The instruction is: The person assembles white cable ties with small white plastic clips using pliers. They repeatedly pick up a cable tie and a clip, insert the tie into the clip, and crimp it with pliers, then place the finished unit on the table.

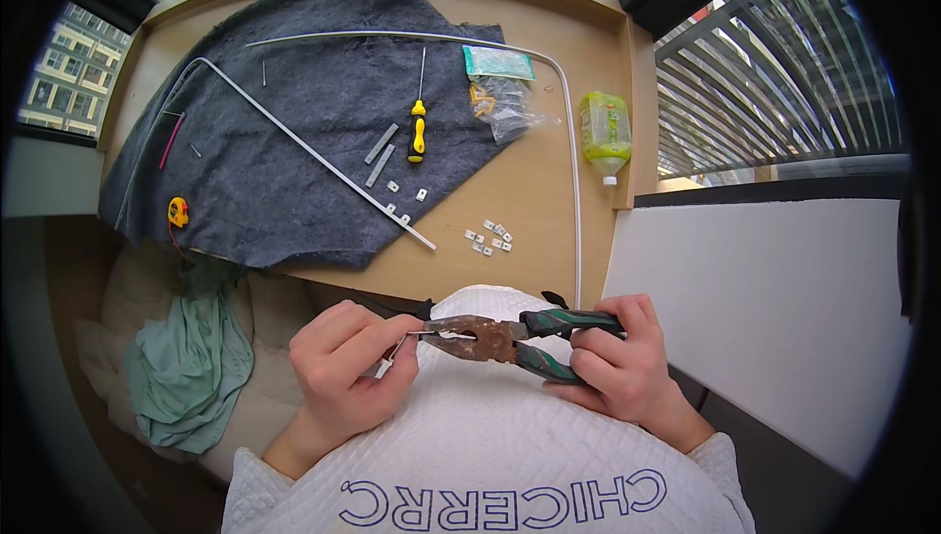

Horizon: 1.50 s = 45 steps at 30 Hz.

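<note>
My right hand [627, 357] is closed round the green and black handles of rusty pliers [495, 340]. The handles are spread and the jaws point left, with a gap between them. My left hand [343, 372] is closed in a pinch on a small thin metal piece [399, 346], whose end reaches the tips of the jaws. Most of that piece is hidden by the fingers, and I cannot tell whether the jaws grip it. Both hands are above my white quilted garment [490, 436], close to the table's front edge.
On the table [534, 201] lies a dark grey cloth [323, 102] with a yellow-black screwdriver [418, 132], metal strips [380, 144], a tape measure [177, 211] and a bent white rail [314, 152]. Several small clips [490, 237], plastic packets [500, 93] and a green bottle [606, 132] lie to the right.
</note>
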{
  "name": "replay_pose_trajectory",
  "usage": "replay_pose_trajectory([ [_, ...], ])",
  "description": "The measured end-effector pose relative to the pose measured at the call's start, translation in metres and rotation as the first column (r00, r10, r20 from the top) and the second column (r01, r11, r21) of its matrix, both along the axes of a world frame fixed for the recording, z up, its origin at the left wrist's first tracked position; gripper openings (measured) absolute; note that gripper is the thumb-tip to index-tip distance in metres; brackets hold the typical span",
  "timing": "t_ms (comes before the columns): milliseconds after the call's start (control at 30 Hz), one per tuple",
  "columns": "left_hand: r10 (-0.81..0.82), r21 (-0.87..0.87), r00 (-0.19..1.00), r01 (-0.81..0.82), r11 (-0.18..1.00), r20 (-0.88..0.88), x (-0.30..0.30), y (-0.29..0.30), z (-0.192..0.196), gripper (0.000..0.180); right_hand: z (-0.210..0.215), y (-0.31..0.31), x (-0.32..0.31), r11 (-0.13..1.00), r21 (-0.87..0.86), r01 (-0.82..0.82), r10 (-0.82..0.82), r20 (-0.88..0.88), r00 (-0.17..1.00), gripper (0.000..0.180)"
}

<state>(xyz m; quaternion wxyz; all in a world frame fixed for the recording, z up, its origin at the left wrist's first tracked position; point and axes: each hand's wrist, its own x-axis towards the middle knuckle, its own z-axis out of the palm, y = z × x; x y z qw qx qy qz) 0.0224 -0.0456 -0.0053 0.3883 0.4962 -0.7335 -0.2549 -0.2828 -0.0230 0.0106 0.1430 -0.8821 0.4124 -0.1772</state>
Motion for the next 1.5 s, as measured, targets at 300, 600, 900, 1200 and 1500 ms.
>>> replay_pose_trajectory([
  [300, -0.006, -0.022, 0.996, 0.008, 1.000, 0.094, -0.002, -0.001, -0.002, 0.022, -0.004, -0.001, 0.002, 0.999, -0.024, -0.031, 0.031, -0.006, 0.999, 0.046],
  [600, 0.115, -0.056, 0.982, -0.108, 0.993, 0.150, -0.007, 0.004, -0.021, 0.016, -0.005, 0.005, 0.015, 1.000, 0.017, 0.003, -0.002, -0.071, 0.997, 0.043],
  [900, 0.218, 0.166, 0.927, -0.174, 0.971, -0.304, -0.019, -0.003, -0.043, 0.023, -0.016, 0.000, 0.012, 0.995, 0.077, 0.064, -0.065, 0.011, 0.998, 0.043],
  [1200, 0.134, 0.208, 0.816, -0.018, 0.978, -0.562, -0.005, -0.009, -0.034, 0.008, -0.015, 0.005, -0.001, 0.996, 0.061, 0.063, -0.068, 0.086, 0.994, 0.043],
  [1500, -0.067, 0.306, 0.867, 0.245, 0.920, -0.494, -0.002, -0.011, -0.020, 0.011, -0.005, -0.006, 0.006, 0.996, 0.076, 0.043, -0.053, 0.138, 0.989, 0.041],
])
